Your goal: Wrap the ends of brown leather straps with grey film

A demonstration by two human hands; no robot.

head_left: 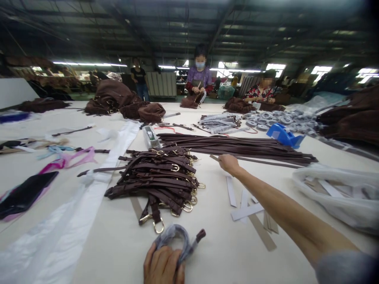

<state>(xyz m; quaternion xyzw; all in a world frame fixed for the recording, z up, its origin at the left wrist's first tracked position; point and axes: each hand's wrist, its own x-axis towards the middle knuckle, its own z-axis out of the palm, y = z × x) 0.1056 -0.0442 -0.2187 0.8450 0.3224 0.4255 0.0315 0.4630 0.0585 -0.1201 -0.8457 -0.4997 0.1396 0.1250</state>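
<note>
Your left hand (162, 265) is clenched around a wrapped strap (180, 240), a brown strap end poking out of grey film that loops up over your fingers, held low at the near edge of the table (118, 252). Your right hand (229, 163) reaches well out across the table and closes on the near end of a long strap (237, 157) at the edge of the row of long straps (237, 146); how firmly the fingers pinch it you cannot tell from here. The risk is drag: those long straps lie tight against one another, so pulling one sideways would likely rake its neighbours out of line. The pile of buckled straps (160, 177) sits just left of your right forearm, its brass rings hanging loose at the edge, and a sweep of the arm could snag one. Loose paper strips (245, 211) lie under the forearm and would scatter if brushed. Open room is the bare table in front of you, between the pile and the paper strips; the plastic bag (334, 193) crowds the right, the white plastic sheet (74, 221) the left.
</note>
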